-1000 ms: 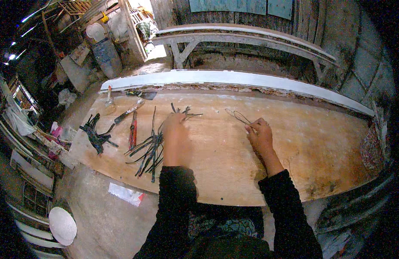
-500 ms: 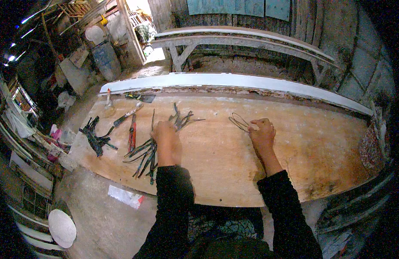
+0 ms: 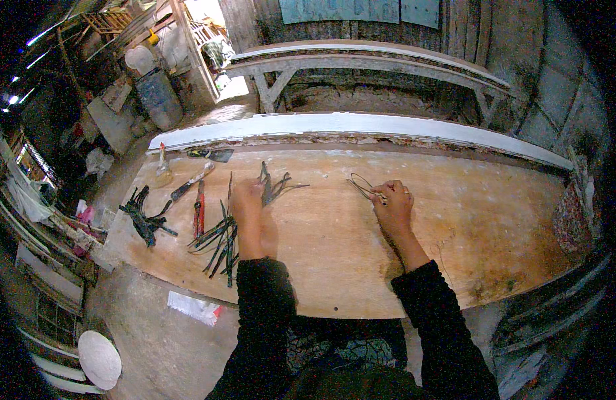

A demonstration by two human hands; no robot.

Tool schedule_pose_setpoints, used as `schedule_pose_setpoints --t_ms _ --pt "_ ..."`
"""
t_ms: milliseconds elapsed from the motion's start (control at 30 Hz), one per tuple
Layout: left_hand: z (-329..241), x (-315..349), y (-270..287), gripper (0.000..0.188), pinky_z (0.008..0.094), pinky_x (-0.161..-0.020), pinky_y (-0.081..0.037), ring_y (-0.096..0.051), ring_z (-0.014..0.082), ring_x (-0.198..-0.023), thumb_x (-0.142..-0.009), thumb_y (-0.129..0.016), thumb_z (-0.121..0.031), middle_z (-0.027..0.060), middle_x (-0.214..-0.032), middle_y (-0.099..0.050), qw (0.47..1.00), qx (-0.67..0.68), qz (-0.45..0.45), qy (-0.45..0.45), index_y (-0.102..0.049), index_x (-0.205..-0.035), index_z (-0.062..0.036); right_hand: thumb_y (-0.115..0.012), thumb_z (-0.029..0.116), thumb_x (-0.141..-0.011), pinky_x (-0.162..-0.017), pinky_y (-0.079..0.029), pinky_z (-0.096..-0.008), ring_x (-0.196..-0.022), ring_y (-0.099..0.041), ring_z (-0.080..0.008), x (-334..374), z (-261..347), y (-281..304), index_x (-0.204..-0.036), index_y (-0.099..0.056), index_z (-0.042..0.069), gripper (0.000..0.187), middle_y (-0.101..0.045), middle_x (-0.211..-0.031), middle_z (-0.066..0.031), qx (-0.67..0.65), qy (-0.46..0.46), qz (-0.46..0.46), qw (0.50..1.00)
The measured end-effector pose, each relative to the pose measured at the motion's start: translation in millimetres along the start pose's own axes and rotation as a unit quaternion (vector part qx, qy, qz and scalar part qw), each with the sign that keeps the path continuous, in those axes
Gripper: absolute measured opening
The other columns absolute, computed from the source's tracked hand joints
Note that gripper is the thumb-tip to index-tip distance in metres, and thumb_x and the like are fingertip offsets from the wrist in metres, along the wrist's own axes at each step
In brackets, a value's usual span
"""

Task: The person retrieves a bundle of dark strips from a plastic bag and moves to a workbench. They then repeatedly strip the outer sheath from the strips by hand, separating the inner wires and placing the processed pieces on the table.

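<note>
My left hand (image 3: 246,203) is curled, back upward, among dark flat strips on the wooden tabletop (image 3: 321,260). One bunch of strips (image 3: 221,243) fans out beside and below it. Another cluster of strips (image 3: 274,187) spreads from its right side. Its fingertips are mostly hidden, so what they hold does not show. My right hand (image 3: 392,203) is closed on a thin dark looped strand (image 3: 360,183), whose loop sticks out to the left, just over the board. A third bunch of dark strips (image 3: 146,220) lies at the far left.
A red tool (image 3: 199,210), a knife-like tool (image 3: 191,181), a small bottle with a red tip (image 3: 163,167) and a dark flat blade (image 3: 218,155) lie left. A long white board (image 3: 361,123) runs along the back edge. Behind it stands a bench (image 3: 381,65).
My left hand has shifted slightly left and up over the strips. The right hand still grips the looped strand, its fingers a little more bunched. The whole view has shifted slightly.
</note>
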State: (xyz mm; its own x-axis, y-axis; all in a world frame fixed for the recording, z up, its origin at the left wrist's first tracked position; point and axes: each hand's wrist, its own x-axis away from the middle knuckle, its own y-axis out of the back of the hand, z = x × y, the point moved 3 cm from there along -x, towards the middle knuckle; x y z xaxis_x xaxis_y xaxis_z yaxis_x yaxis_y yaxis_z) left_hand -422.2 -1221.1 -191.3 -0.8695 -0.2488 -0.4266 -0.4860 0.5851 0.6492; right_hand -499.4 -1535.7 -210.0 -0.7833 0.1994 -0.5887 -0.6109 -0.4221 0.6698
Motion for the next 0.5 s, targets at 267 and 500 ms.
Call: schedule_pose_setpoints --t_ms 267,500 --pt "-41.9 10.1 -32.9 0.012 0.0279 -0.064 -0.042 -0.053 0.0209 -0.074 -0.073 -0.058 -0.006 0.0095 -0.077 -0.054 0.945 0.284 0.093 -0.13 -0.061 -0.084 -0.0029 -0.062 0.016 -0.07 -0.092 -0.025 -0.0415 -0.107 -0.041 -0.0267 -2.0 32.6 19.3 -0.117 -0.044 0.016 0.05 -0.046 -0.113 -0.0087 -0.042 0.045 0.004 0.998" --pt "-100.9 60.5 -59.6 0.011 0.0279 -0.064 -0.042 -0.051 0.0206 -0.071 -0.074 -0.056 -0.002 0.0077 -0.079 -0.053 0.891 0.261 0.238 -0.284 -0.061 -0.084 -0.0046 -0.052 0.021 -0.079 -0.096 -0.016 -0.0464 -0.107 -0.042 -0.0264 12.4 58.9 16.6 -0.117 -0.042 0.013 0.041 -0.048 -0.113 -0.0089 -0.003 0.127 0.105 0.986"
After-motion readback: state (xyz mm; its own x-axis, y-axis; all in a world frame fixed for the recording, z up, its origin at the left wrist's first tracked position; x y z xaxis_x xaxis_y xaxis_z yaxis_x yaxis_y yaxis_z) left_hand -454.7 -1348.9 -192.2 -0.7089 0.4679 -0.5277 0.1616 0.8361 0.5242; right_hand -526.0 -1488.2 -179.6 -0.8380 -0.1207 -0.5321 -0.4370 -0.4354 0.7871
